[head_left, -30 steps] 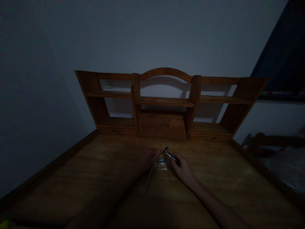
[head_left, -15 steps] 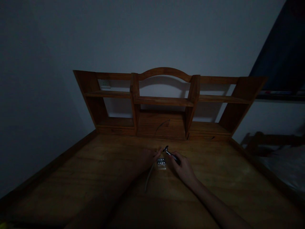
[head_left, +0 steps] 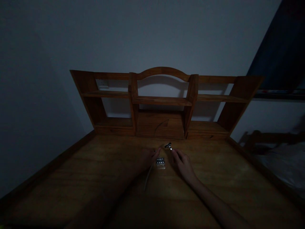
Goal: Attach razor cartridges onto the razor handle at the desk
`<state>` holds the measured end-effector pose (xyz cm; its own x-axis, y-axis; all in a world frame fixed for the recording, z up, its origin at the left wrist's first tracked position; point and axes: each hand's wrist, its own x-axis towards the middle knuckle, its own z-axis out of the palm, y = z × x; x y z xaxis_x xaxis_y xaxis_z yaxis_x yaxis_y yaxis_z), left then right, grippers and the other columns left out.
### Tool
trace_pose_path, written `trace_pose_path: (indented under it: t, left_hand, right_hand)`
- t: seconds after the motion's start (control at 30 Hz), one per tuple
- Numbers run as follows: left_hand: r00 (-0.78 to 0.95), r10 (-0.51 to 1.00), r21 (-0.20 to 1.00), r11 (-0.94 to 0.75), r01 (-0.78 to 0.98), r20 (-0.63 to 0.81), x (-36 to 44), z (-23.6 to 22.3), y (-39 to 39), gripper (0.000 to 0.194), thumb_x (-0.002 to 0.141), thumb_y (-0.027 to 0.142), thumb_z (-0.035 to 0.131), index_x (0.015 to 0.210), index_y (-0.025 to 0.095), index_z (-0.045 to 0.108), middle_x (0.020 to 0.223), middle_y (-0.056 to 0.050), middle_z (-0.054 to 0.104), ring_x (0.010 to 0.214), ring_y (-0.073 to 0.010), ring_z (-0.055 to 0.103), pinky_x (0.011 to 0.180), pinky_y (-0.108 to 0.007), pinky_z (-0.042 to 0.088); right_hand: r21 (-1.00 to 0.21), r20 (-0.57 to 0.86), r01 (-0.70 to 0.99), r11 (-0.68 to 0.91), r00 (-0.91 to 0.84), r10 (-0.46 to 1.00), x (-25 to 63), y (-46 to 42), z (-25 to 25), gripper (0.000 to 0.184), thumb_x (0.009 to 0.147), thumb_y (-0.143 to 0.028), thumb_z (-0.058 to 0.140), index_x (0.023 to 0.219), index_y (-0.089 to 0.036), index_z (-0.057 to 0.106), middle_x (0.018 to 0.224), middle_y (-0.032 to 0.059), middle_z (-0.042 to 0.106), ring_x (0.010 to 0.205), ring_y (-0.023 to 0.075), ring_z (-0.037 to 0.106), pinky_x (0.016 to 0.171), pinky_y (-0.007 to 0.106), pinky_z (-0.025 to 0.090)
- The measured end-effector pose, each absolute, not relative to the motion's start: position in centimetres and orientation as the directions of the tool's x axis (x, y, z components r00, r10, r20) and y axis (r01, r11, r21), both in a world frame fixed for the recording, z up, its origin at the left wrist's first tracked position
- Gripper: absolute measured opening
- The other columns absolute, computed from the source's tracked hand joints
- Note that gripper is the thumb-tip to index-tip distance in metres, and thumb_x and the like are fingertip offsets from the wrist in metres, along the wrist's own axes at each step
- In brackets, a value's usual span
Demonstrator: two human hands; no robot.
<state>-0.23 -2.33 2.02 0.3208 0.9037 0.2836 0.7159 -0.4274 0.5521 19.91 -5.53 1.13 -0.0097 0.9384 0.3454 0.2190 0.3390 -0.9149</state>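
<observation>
My right hand (head_left: 183,163) is closed around the handle of a razor (head_left: 168,146), its shiny head raised and pointing up and left. Just left of it, my left hand (head_left: 149,159) has its fingers drawn together; a small dark spot shows at them, but I cannot make out what they hold. Between and below the hands lies a small clear plastic pack (head_left: 160,161) with rows of dark and silver pieces. A thin pale cord (head_left: 147,178) curves down the desk from beneath my left hand. The light is dim.
A wooden desk (head_left: 100,181) with raised side edges spreads under my arms. Along its back stands a wooden shelf unit (head_left: 162,101) against the wall. A thin curved line (head_left: 160,125) shows on its middle panel. A dark curtain (head_left: 278,51) hangs at the right.
The razor's head has moved slightly up and right, away from my left fingertips, and has turned. My right hand shifted with it. My left hand stays near the pack.
</observation>
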Motion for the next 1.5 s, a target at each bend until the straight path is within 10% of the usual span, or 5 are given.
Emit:
trace_pose_path:
  t: [0.33, 0.67, 1.17, 1.5]
  left_hand:
    - [0.290, 0.884, 0.554, -0.457, 0.696, 0.365, -0.2, 1.9, -2.3, 0.057, 0.095, 0.050, 0.025, 0.077, 0.018, 0.069, 0.075, -0.003, 0.070, 0.069, -0.0154, 0.063, 0.075, -0.026, 0.045]
    - [0.342, 0.843, 0.608, -0.537, 0.585, 0.416, 0.2, 2.3, -2.5, 0.042, 0.093, 0.043, 0.036, 0.127, 0.027, 0.054, 0.123, -0.002, 0.062, 0.108, -0.0172, 0.059, 0.095, -0.030, 0.045]
    - [0.273, 0.925, 0.475, -0.372, 0.797, 0.265, -0.3, 0.3, -0.9, 0.043, 0.087, 0.035, 0.045, 0.127, 0.019, 0.052, 0.089, -0.005, 0.068, 0.076, -0.0168, 0.061, 0.073, -0.027, 0.046]
    - [0.135, 0.927, 0.507, -0.309, 0.804, 0.350, -1.2, -0.1, -0.3, 0.033, 0.088, 0.030, 0.045, 0.114, 0.018, 0.061, 0.107, -0.010, 0.065, 0.101, -0.0213, 0.058, 0.091, -0.034, 0.042]
  right_hand:
    - [-0.906, 0.017, -0.419, -0.054, -0.163, 0.986, 21.0, -3.6, -0.2, 0.022, 0.079, -0.033, 0.051, 0.091, -0.015, 0.059, 0.058, -0.0026, 0.049, 0.038, 0.0066, 0.028, 0.032, 0.017, 0.016]
    - [-0.797, -0.040, -0.559, -0.229, -0.330, 0.943, 21.4, -3.3, 0.0, 0.039, 0.085, -0.053, 0.045, 0.068, -0.018, 0.050, 0.045, -0.0077, 0.032, 0.034, 0.0057, 0.015, 0.030, 0.018, 0.014]
    - [-0.785, 0.017, -0.575, -0.228, -0.389, 0.921, 21.8, -3.6, 0.6, 0.047, 0.088, -0.057, 0.038, 0.059, -0.021, 0.039, 0.045, -0.0083, 0.020, 0.036, 0.0073, 0.011, 0.031, 0.019, 0.017]
    - [-0.811, -0.024, -0.531, -0.246, -0.390, 0.921, 21.8, -3.3, 0.4, 0.039, 0.087, -0.054, 0.041, 0.070, -0.020, 0.048, 0.047, -0.0090, 0.019, 0.038, 0.0078, 0.010, 0.033, 0.019, 0.015]
